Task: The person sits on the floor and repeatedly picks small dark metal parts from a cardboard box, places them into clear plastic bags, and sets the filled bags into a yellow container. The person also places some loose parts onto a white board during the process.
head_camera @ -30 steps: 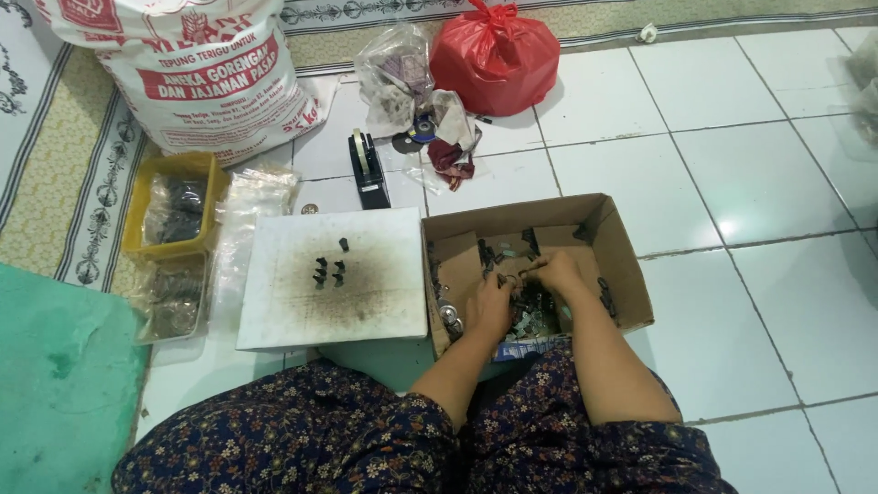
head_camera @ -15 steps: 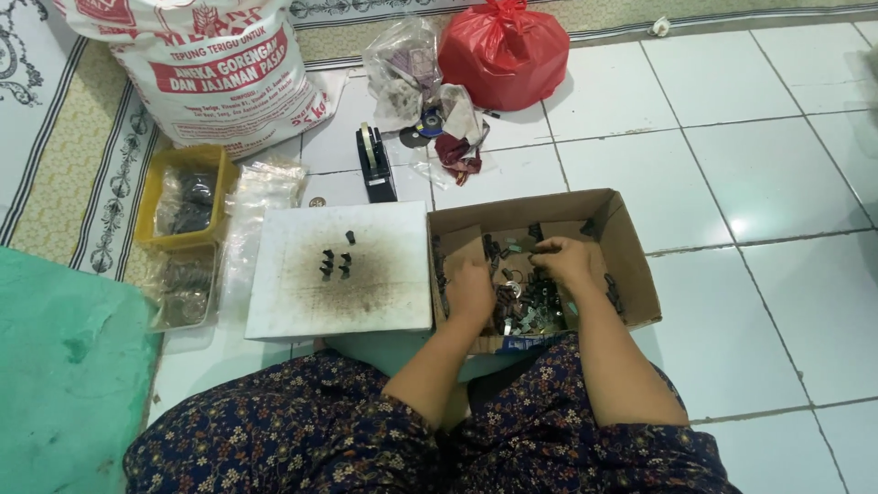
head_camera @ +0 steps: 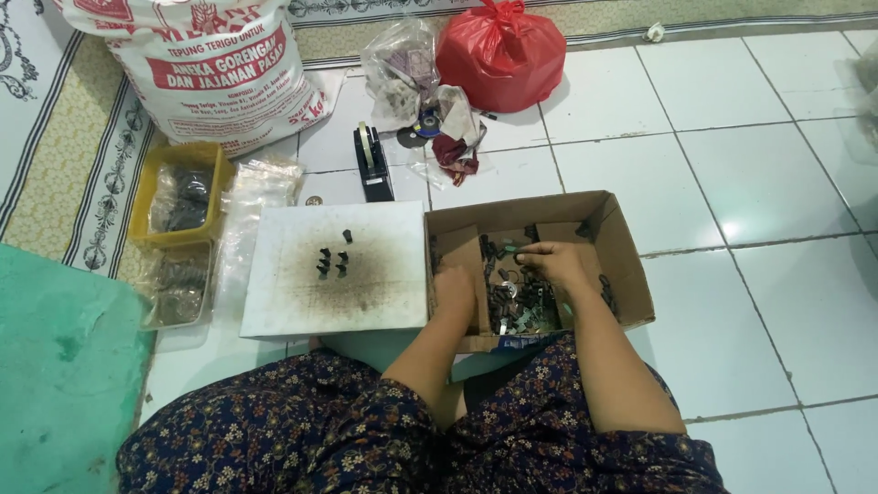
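Observation:
Both my hands are inside an open cardboard box (head_camera: 631,265) on the tiled floor in front of my knees. The box holds a heap of small dark metal parts (head_camera: 514,302). My left hand (head_camera: 455,295) rests knuckles-up at the box's left side, fingers curled down among the parts. My right hand (head_camera: 552,263) lies over the middle of the heap with fingers bent into it. Whether either hand holds a part is hidden. To the left of the box lies a white board (head_camera: 384,293) with a sooty patch and several small dark parts (head_camera: 331,263) standing on it.
A yellow tray (head_camera: 142,197) and a clear tub (head_camera: 178,288) with bagged dark parts sit at the left. A black tape dispenser (head_camera: 370,165), a red plastic bag (head_camera: 501,55), clear bags (head_camera: 402,69) and a big printed sack (head_camera: 215,69) lie behind. A green mat (head_camera: 55,366) is at lower left.
My left hand has slid a little down and left inside the box; my right hand stays over the heap. The view has shifted slightly.

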